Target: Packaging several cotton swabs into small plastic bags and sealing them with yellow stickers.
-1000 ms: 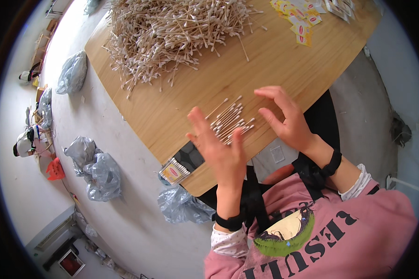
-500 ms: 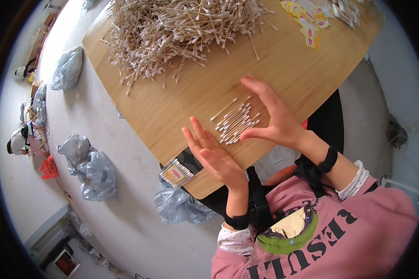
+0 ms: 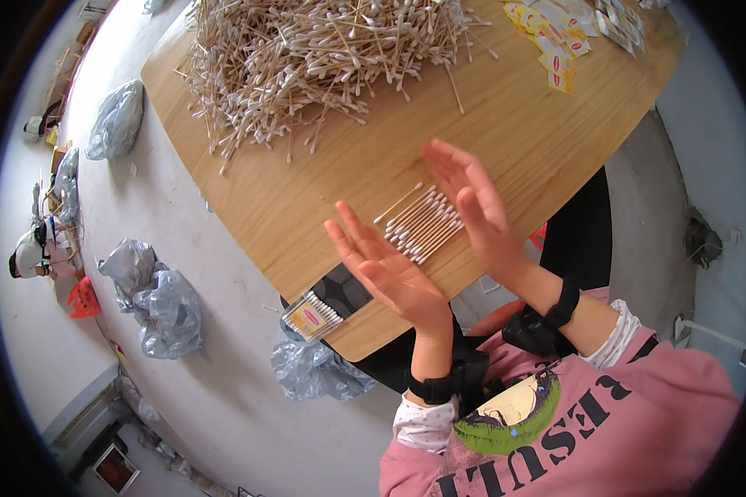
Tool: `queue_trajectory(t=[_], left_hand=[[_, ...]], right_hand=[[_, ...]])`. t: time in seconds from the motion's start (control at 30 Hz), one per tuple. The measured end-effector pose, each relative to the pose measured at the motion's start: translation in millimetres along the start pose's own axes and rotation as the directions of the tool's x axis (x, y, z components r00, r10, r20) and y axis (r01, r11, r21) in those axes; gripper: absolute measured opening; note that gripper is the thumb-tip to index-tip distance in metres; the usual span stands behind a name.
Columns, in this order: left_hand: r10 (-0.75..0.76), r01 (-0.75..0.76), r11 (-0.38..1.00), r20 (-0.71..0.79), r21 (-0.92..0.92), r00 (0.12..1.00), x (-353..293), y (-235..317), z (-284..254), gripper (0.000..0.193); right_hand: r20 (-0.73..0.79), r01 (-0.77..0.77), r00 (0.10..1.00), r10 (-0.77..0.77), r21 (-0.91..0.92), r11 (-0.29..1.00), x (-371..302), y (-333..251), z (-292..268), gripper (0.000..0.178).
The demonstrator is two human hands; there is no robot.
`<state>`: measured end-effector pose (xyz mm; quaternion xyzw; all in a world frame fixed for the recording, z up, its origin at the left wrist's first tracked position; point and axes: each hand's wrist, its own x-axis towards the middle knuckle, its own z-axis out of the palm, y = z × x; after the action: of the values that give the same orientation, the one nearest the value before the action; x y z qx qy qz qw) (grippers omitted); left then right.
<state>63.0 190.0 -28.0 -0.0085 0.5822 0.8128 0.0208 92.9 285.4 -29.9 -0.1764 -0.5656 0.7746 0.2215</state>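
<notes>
A row of cotton swabs (image 3: 427,228) lies on the wooden table between my two hands, roughly side by side, one swab set slightly apart at the far left. On the left of the row, my left hand (image 3: 392,279) is open, palm turned toward the swabs, fingers stretched out. My right hand (image 3: 477,203) stands upright at the right ends of the swabs, open, fingers extended. Neither hand holds anything. Left of my left hand, a small clear pack of cotton swabs (image 3: 311,318) with a yellow label lies at the table's edge.
A big heap of loose cotton swabs (image 3: 307,66) covers the far part of the table (image 3: 373,153). Yellow printed cards (image 3: 553,45) and clear packets (image 3: 620,23) lie at the far right. Grey plastic bags (image 3: 167,311) sit on the floor at left.
My right hand has turned more upright, with its fingers drawn closer together beside the swabs. The swab row looks more evenly lined up. My left hand has shifted slightly right.
</notes>
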Motion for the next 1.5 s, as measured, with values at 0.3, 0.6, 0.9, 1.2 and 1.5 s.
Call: queue_trajectory(t=[0.3,0.6,0.9,1.2,1.5], left_hand=[[-0.044,0.048,0.997,0.067,-0.056,0.997,15,-1,3,0.072],[-0.036,0.043,0.997,0.104,-0.064,0.994,-2,0,4,0.073],[-0.041,0.045,0.996,0.043,-0.08,0.998,-7,-1,8,0.069],[-0.072,0.069,0.997,0.084,0.033,0.994,-6,-2,11,0.068],[-0.063,0.055,0.996,0.122,0.068,0.991,-17,5,-9,0.072]], right_hand=[[0.091,-0.045,0.995,0.039,0.063,0.997,25,5,-4,0.083],[0.052,-0.032,0.998,0.028,0.069,0.997,4,0,-9,0.089],[0.03,-0.037,0.999,0.035,0.053,0.998,6,1,-17,0.092],[0.039,-0.053,0.998,0.052,0.025,0.998,-5,-3,-6,0.091],[-0.005,-0.044,0.999,0.044,0.088,0.995,-11,-5,-13,0.09]])
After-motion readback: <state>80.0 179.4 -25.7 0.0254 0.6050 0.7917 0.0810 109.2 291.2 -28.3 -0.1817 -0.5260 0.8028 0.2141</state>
